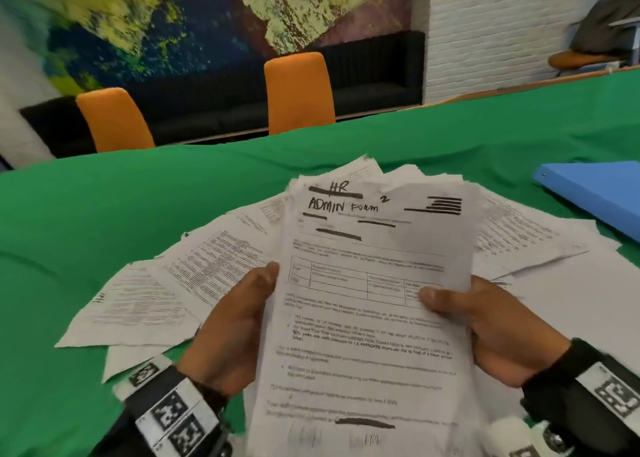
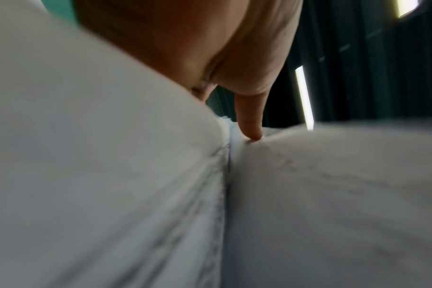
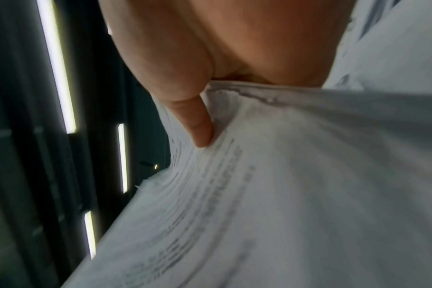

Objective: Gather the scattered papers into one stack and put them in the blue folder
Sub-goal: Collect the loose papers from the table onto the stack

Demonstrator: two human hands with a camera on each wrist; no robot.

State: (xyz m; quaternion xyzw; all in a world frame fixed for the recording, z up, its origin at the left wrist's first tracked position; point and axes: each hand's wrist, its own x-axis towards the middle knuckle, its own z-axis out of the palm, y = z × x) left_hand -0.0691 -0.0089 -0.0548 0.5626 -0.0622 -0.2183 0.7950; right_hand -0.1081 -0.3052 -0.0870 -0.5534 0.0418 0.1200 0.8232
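I hold a stack of white printed papers (image 1: pixel 367 304) upright above the green table, its top sheet headed "ADMIN FORM". My left hand (image 1: pixel 239 321) grips the stack's left edge, thumb on the front. My right hand (image 1: pixel 485 321) grips the right edge, thumb pressed on the top sheet. Both wrist views are blurred: the left hand (image 2: pixel 249 120) and the right hand (image 3: pixel 200 124) each show a thumb against the papers (image 2: pixel 333 204) (image 3: pixel 284 185). More loose sheets (image 1: pixel 166 283) lie fanned on the cloth behind the stack. The blue folder (image 1: pixel 595 193) lies shut at the right.
The table (image 1: pixel 104 214) is covered with a green cloth. Two orange chairs (image 1: pixel 299 93) stand along its far edge, with a dark bench behind them. Loose sheets (image 1: pixel 536 235) also spread toward the folder on the right.
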